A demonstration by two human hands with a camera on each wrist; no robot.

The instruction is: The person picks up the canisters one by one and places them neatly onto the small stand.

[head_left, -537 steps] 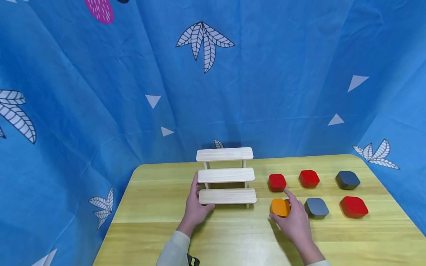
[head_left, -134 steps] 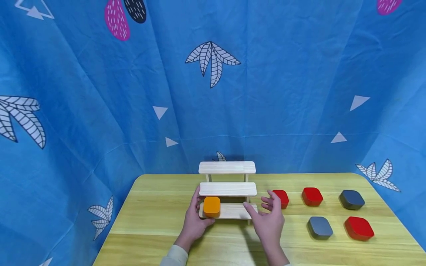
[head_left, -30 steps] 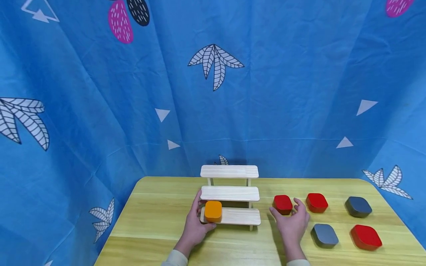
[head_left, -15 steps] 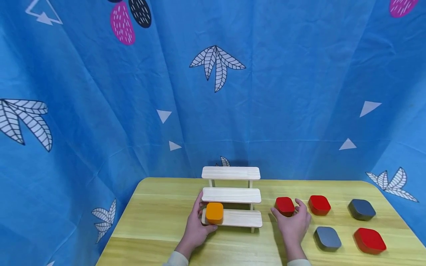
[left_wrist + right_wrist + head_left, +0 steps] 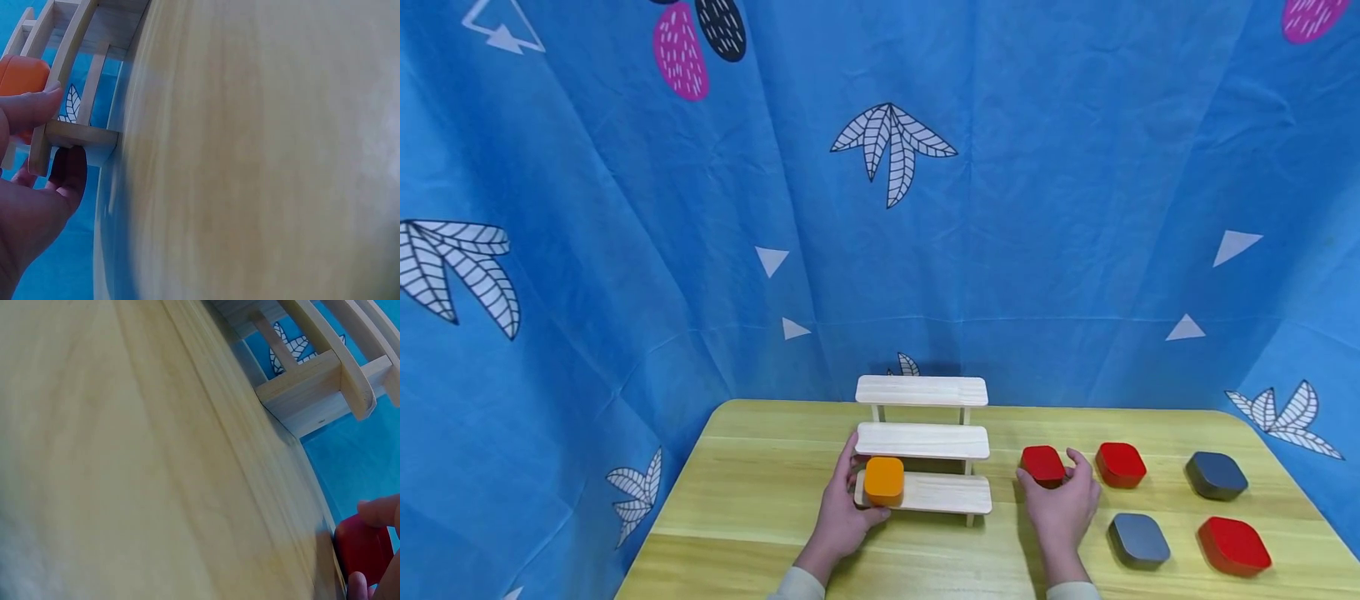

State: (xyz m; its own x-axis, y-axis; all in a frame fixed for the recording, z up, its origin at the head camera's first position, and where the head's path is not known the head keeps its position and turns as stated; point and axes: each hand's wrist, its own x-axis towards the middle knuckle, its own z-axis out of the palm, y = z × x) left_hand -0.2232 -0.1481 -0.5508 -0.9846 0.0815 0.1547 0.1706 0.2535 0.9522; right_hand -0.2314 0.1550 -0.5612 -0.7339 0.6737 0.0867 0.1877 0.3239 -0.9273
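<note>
A pale wooden three-step display shelf (image 5: 922, 440) stands on the table, with an orange rounded-square block (image 5: 883, 480) at the left of its bottom step. My left hand (image 5: 838, 517) grips the shelf's left end. In the left wrist view the thumb (image 5: 37, 107) lies over the bottom step beside the orange block, while fingers curl under the frame. To the right of the shelf, my right hand (image 5: 1060, 504) holds a red rounded-square block (image 5: 1042, 463) between thumb and fingers. The right wrist view shows that red block (image 5: 362, 550) close to the tabletop, partly hidden by the fingers.
Right of my right hand, a red block (image 5: 1121, 464) and a dark grey block (image 5: 1216, 475) form a back row. Nearer are a lighter grey block (image 5: 1138, 539) and another red block (image 5: 1234, 545). A blue patterned cloth (image 5: 1037, 208) hangs behind the table (image 5: 760, 483).
The orange block went from the table to the bottom step. My right hand then moved right from the shelf to the red block and closed around it. My left hand stayed on the shelf.
</note>
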